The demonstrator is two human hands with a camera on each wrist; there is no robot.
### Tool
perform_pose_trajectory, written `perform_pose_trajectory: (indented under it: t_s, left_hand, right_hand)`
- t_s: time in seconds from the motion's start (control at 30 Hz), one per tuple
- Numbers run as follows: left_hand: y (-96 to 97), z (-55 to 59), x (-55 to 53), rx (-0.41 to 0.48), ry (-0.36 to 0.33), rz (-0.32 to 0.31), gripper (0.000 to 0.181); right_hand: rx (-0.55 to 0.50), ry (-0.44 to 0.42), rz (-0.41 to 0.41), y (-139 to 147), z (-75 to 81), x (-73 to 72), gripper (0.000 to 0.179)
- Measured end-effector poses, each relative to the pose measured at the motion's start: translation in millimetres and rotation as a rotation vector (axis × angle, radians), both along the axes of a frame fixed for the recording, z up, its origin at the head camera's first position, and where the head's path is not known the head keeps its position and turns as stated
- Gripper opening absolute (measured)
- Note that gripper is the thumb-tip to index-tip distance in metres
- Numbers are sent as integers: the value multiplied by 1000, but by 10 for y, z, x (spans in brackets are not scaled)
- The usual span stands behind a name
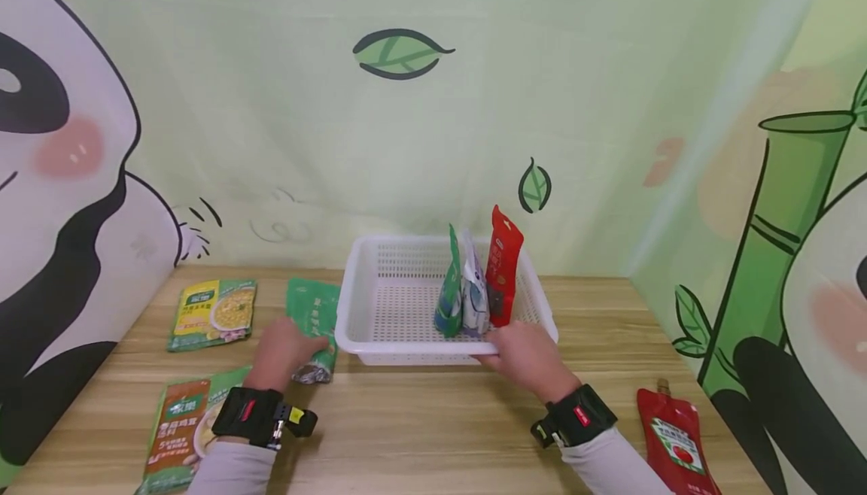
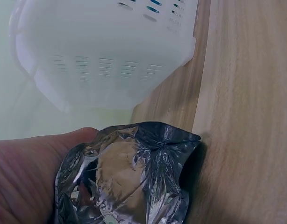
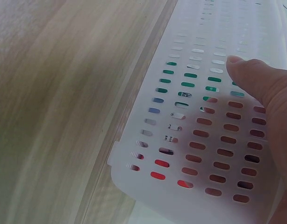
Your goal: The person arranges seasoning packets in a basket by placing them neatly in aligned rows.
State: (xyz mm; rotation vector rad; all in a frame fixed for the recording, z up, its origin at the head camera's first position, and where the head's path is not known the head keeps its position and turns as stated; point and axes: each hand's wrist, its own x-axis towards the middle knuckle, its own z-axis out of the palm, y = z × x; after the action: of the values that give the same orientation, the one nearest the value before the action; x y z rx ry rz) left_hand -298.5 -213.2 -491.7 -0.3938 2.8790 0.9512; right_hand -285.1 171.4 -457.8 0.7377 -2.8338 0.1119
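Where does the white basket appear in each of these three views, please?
Head: the white basket sits just below the centre.
Left wrist: the white basket is at the top, left of centre.
Right wrist: the white basket fills much of the right half, partly covered by the right hand.
Shared landmark: the wooden table.

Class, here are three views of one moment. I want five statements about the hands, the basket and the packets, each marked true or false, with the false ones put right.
1. The right hand grips the near rim of the white basket. True.
2. The left hand touches nothing. False: it holds a green pouch.
3. Seen from the head camera, the red packet stands furthest right in the basket. True.
4. The red spouted pouch is inside the basket. False: it lies on the table, to the basket's right.
5. The yellow packet lies left of the basket. True.
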Motion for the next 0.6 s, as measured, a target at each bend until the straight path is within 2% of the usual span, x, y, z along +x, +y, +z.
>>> perform_pose_trajectory:
  t_s: [0.17, 0.33, 0.5, 0.6]
  left_hand:
    - [-25, 2, 42, 60, -6, 12, 50]
    - [-56, 4, 89, 78, 7, 22, 50]
    - [-70, 0, 140, 70, 52, 25, 45]
    - [-81, 2, 180, 66, 117, 17, 41]
  right_hand:
    - [5, 0, -5, -2, -10, -5, 28]
    - [-5, -15, -7, -6, -2, 2, 27]
    - [-1, -9, -1, 0, -3, 0, 27]
    - [0, -7, 0, 4, -8, -4, 27]
